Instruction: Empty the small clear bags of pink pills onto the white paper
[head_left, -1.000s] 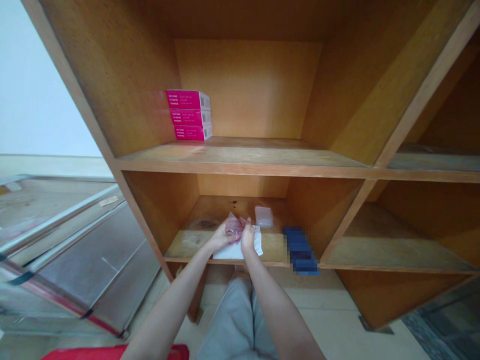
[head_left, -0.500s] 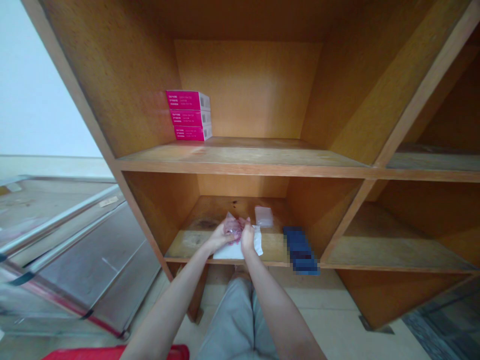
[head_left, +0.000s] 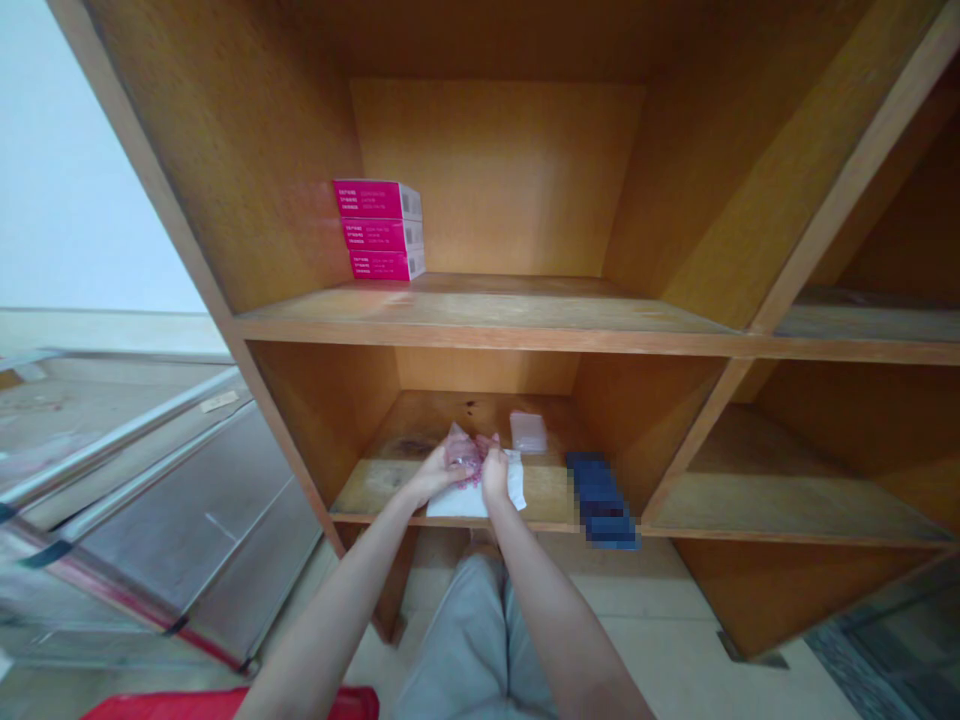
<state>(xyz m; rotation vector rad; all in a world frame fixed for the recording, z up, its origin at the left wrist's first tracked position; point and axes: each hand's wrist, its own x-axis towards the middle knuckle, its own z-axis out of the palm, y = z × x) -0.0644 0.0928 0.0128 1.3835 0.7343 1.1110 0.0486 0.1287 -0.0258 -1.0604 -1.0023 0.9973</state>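
While both hands pinch it, a crumpled pink-tinged plastic packet (head_left: pixel 464 456) sits just above the lower wooden shelf (head_left: pixel 534 522)
left hand (head_left: pixel 435 476) curled on its left side, right hand (head_left: pixel 495 477) closed on its right; long axis unclear; white paper sheet (head_left: pixel 456 510) beneath, clear flat packet (head_left: pixel 528 432) just beyond

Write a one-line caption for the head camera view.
The left hand and right hand pinch a pinkish plastic bag over white paper on a wooden shelf, below three stacked magenta boxes.
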